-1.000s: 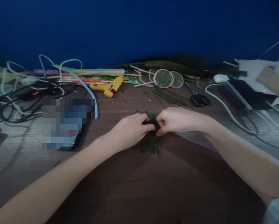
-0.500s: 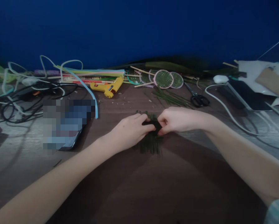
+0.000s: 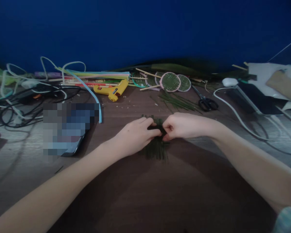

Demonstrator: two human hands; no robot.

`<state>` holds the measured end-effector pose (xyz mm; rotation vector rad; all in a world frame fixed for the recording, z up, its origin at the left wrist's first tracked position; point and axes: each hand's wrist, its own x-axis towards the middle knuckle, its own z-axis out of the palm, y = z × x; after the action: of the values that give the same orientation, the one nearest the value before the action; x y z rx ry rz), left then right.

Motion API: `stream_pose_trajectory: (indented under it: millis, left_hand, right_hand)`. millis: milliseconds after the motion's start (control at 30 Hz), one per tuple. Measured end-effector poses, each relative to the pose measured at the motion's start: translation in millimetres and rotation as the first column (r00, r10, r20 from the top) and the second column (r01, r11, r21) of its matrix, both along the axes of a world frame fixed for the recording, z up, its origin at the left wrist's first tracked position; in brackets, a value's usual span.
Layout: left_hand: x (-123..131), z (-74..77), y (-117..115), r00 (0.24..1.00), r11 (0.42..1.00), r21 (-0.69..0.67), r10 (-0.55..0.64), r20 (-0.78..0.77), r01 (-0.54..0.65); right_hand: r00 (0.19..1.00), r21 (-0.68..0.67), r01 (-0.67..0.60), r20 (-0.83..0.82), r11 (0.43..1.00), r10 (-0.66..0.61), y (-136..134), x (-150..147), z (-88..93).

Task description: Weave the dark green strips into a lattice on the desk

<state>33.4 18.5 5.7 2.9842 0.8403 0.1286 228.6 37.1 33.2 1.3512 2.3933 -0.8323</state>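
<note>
A flat bundle of thin dark green strips (image 3: 157, 149) lies on the brown table (image 3: 145, 194) in the middle of the view. My left hand (image 3: 133, 137) rests on its left side with the fingers curled and pinched on the strips. My right hand (image 3: 181, 126) meets it from the right, its fingers also pinched on the strips at the same spot. A dark strip runs crosswise between the fingertips of both hands. The top of the bundle is hidden under the hands.
A phone (image 3: 70, 129) lies to the left, with tangled cables (image 3: 19, 103) beyond it. At the back are a yellow glue gun (image 3: 112, 90), coloured strips (image 3: 94, 76), round woven discs (image 3: 171, 82), loose green strips (image 3: 178, 101) and scissors (image 3: 206, 102). A white cable (image 3: 235, 111) and a dark tablet (image 3: 257, 97) lie on the right.
Both hands stay pinched on the green strips; the right hand has shifted very slightly left. Nothing else has moved.
</note>
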Motion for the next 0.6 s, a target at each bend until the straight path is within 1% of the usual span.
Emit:
stream_pose_trajectory:
  millis: [167,400,600]
  left_hand:
    - [-0.4,0.3,0.7,1.000,1.000,-0.013,0.003,0.004,-0.003]
    - [-0.1,-0.8,1.2,1.000,1.000,-0.023,0.003,0.021,-0.002]
    - [-3.0,-4.0,1.1,1.000,1.000,0.013,-0.009,0.023,0.009]
  right_hand:
    - [1.000,0.011,-0.009,0.001,1.000,0.009,-0.1,0.5,0.0]
    - [0.997,-0.139,-0.068,-0.052,0.988,0.062,4.3,5.9,1.1]
    - [0.997,-0.147,-0.061,-0.053,0.987,0.053,2.9,1.8,0.5]
